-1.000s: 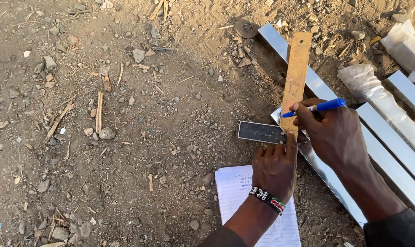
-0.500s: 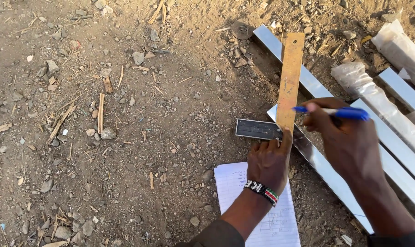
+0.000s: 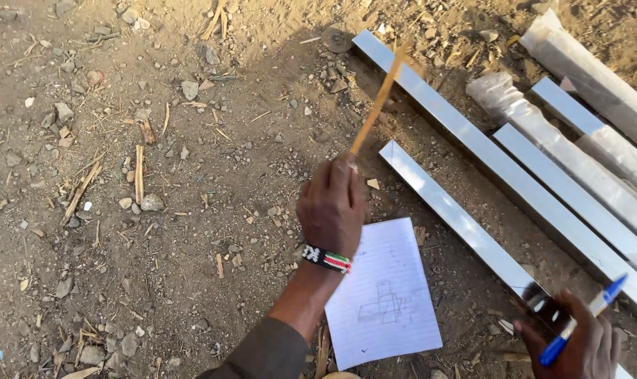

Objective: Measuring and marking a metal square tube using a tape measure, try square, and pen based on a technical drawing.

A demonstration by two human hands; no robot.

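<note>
Above the white lined sheet of paper with a pencil sketch (image 3: 383, 295), which is lying flat on the stony dirt ground (image 3: 157, 210), the left hand (image 3: 332, 205) is closing its fingers around the lower end of a thin orange-brown wooden ruler (image 3: 376, 105) and holding it raised edge-on. Right of that sheet, the right hand (image 3: 578, 344) is gripping a blue ballpoint pen (image 3: 584, 319) while resting at the near end of a short shiny flat metal bar (image 3: 452, 210), with longer metal bars (image 3: 487, 151) lying parallel beyond it.
</note>
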